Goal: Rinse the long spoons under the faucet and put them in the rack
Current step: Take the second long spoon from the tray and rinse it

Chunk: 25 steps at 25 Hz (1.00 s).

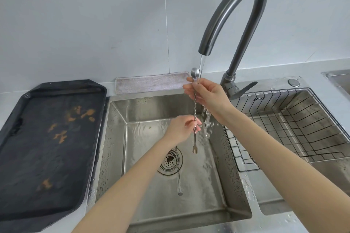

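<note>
A long twisted metal spoon (194,108) with a small fork at its lower end stands upright over the sink. My right hand (206,94) pinches it just below the bowl, right under the faucet (233,9), whose water stream runs over my fingers. My left hand (182,128) grips the shaft lower down. A second long spoon (178,174) lies on the sink floor across the drain. The wire rack (295,125) sits in the right basin with nothing in it.
The steel sink (117,138) holds a round drain strainer (169,162). A dark, stained tray (47,147) lies on the counter to the left. A grey cloth (151,85) lies behind the sink against the wall. The faucet handle (242,91) points right.
</note>
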{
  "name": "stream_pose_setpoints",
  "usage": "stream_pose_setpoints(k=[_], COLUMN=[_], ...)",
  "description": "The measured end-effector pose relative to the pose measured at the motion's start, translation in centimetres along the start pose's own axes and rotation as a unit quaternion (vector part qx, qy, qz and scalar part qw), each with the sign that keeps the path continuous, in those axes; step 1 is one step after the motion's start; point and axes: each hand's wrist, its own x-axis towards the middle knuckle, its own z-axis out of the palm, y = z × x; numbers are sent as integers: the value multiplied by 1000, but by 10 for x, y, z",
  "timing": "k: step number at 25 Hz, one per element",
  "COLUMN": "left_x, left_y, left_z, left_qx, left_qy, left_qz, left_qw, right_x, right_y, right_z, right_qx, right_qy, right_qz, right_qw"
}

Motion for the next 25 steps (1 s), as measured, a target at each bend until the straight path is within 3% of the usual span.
stream_pose_setpoints(k=[11,18,25], left_x=[20,23,21], left_y=[12,27,28], left_z=[-5,-7,-5], left_qx=[-11,75,34], left_qy=[65,-2,-14], left_qz=[-48,-19,-23], left_qw=[997,997,999], right_x=[-1,-3,-1], right_y=[-13,-24,-26], right_z=[-6,-5,-2], right_qx=[-59,-80,-105], right_qy=[42,39,30], right_qz=[-26,-75,-72], right_qw=[997,993,991])
